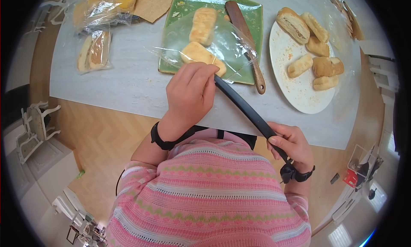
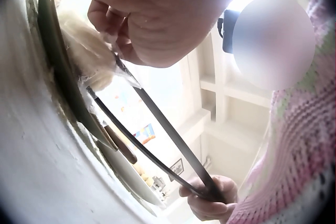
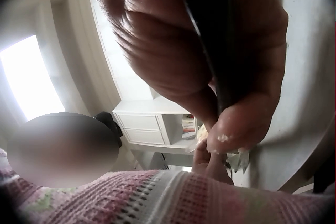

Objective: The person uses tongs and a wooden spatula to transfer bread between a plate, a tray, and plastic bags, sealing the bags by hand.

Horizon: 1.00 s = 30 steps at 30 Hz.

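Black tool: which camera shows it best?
The left wrist view: both long arms of the black tool show, spread apart. The head view shows it from above as one strip; the right wrist view, only a dark part in the right hand.

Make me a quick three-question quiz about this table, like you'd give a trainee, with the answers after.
1. True or false: the long brown wooden spatula lies partly on the green rectangular plate.
2. What does the right hand grip? A: the spatula. B: the long black two-armed tool. C: a slice of bread.
3. Fill in: from the person's seat, the white oval plate lies to the ____ of the green one.

Key: 1 true; 2 B; 3 right.
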Available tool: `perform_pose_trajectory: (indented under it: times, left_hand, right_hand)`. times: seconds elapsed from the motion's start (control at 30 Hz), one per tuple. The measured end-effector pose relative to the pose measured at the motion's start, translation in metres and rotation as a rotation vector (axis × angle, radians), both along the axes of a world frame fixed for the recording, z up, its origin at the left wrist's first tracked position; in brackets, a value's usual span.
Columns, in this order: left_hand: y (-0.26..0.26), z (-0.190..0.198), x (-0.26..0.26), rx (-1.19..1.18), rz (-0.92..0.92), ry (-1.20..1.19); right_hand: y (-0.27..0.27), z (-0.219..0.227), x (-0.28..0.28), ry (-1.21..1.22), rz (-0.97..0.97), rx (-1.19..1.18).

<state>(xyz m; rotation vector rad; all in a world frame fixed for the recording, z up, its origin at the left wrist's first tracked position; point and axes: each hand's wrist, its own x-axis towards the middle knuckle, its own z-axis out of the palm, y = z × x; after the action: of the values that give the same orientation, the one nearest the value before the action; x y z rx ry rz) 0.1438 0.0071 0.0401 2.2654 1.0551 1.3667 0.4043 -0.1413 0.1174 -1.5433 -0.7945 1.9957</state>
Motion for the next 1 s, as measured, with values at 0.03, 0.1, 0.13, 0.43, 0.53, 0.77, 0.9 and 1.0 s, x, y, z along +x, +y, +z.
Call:
perform_pose_trajectory:
  times: [0.03, 0.1, 0.13, 0.43, 0.53, 0.77, 0.9, 1.0]
  left_hand:
    - [0.0, 0.0, -0.002, -0.009, 0.005, 0.006]
    - [0.001, -0.002, -0.004, -0.011, 0.015, 0.032]
    - [0.001, -0.002, -0.005, -0.013, 0.02, 0.06]
    - [-0.002, -0.009, -0.005, -0.098, 0.036, -0.021]
    - [-0.001, -0.008, -0.003, -0.075, 0.032, -0.093]
    - [-0.002, -0.009, -0.004, -0.117, 0.043, -0.14]
    - [-0.003, -0.011, -0.006, -0.123, 0.035, -0.137]
    - [-0.003, -0.011, -0.007, -0.135, 0.038, -0.147]
  right_hand:
    - [-0.002, 0.001, 0.003, -0.054, -0.006, 0.026]
    - [-0.004, 0.007, 0.011, -0.112, -0.011, 0.052]
    - [-0.003, 0.014, 0.015, -0.166, 0.01, 0.074]
    - [-0.002, 0.029, 0.028, -0.492, -0.087, 0.207]
    - [0.014, 0.021, 0.01, -0.549, -0.061, 0.22]
    - [0.03, 0.034, -0.003, -0.53, 0.137, 0.241]
    - [0.029, 0.032, 0.0, -0.548, 0.015, 0.232]
    - [0.037, 0.033, -0.004, -0.56, 0.008, 0.257]
